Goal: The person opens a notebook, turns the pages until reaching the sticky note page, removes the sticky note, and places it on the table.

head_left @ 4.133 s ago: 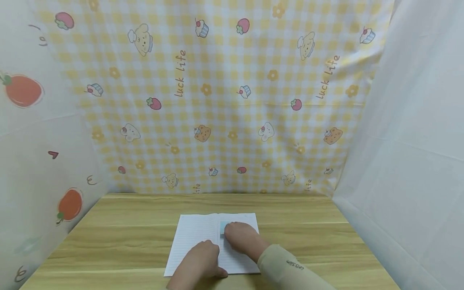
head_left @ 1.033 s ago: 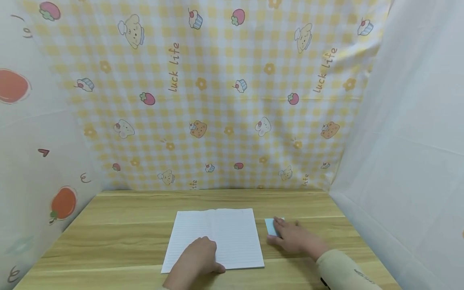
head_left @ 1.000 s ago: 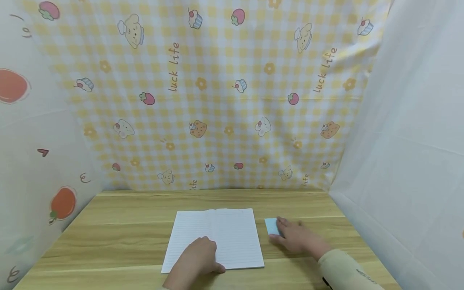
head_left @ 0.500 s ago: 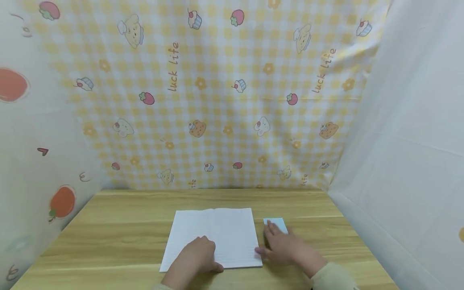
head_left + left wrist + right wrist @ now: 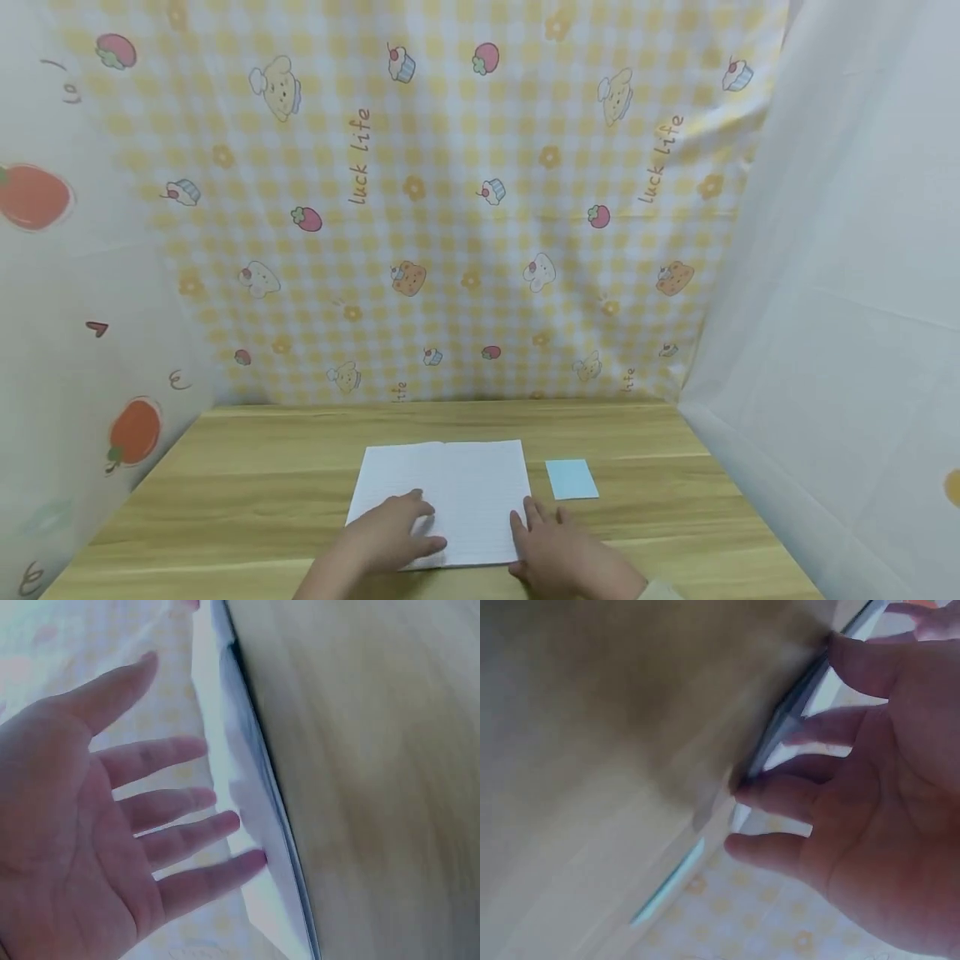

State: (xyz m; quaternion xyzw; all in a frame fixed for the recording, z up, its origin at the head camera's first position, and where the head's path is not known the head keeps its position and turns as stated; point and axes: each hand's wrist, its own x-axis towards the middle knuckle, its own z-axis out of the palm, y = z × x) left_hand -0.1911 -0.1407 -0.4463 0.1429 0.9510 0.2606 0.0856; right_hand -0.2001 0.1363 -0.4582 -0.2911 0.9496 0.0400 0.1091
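Observation:
An open lined notebook (image 5: 480, 475) lies flat on the wooden table. Over its left page is my left hand (image 5: 390, 533), fingers spread and holding nothing; in the left wrist view its little finger reaches the page near the edge. My right hand (image 5: 555, 550) is at the lower right corner of the notebook. Its thumb and some fingers touch the edges there, as the right wrist view shows with the notebook edge (image 5: 799, 697) between them. To the right of the notebook rests a light-blue square sticky note (image 5: 572, 479), apart from both hands.
The wooden table (image 5: 262, 475) extends on both sides of the notebook. A yellow checked curtain (image 5: 450, 250) hangs behind its far edge. White sheets hang to the left (image 5: 97, 275) and right (image 5: 840, 275).
The sticky note went from the notebook's right page to the table on the right. My right hand released it and moved to the notebook's corner. My left hand lifted and spread its fingers.

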